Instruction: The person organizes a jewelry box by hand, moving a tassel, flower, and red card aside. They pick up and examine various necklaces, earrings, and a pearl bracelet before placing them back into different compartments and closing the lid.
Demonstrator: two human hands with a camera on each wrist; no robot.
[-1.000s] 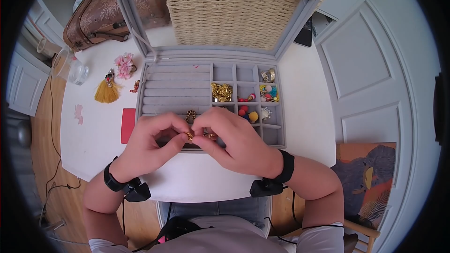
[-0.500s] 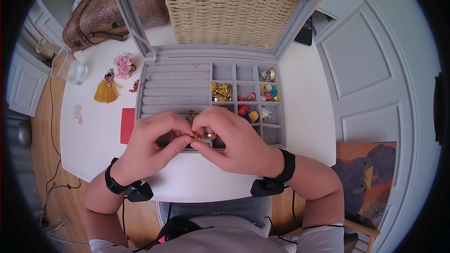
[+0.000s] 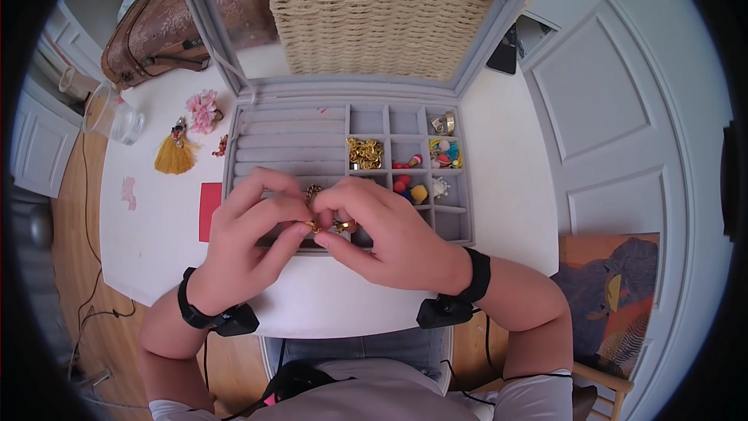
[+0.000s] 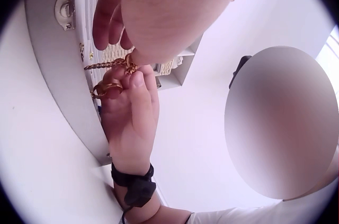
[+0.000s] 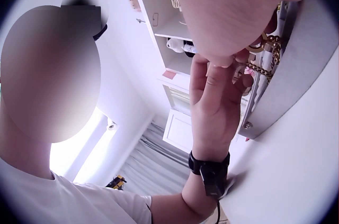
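Note:
Over the front of a grey jewelry box (image 3: 473,226), my left hand (image 3: 253,238) pinches a gold chain (image 3: 313,227) between thumb and fingertip, its other fingers raised and bent. My right hand (image 3: 389,238) meets it fingertip to fingertip and holds the chain too. A length of the chain (image 4: 100,67) hangs away from the pinch in the left wrist view. Below it, a gold hoop (image 4: 108,89) sits about a bent right finger. The right wrist view shows chain links (image 5: 259,69) running between the hands; my fingers hide part of them.
The box's glass lid (image 3: 510,31) stands raised behind. Compartments hold gold chains (image 3: 365,153), colored beads (image 3: 446,153) and pom-poms (image 3: 419,192). To the left lie a yellow tassel (image 3: 176,154), a pink flower (image 3: 204,111), a red card (image 3: 209,212) and a glass (image 3: 125,125).
The chain showed stretched between my hands half a second ago; now less of it shows at the fingertips. My left fingers have lifted and spread a little. The right hand has barely moved.

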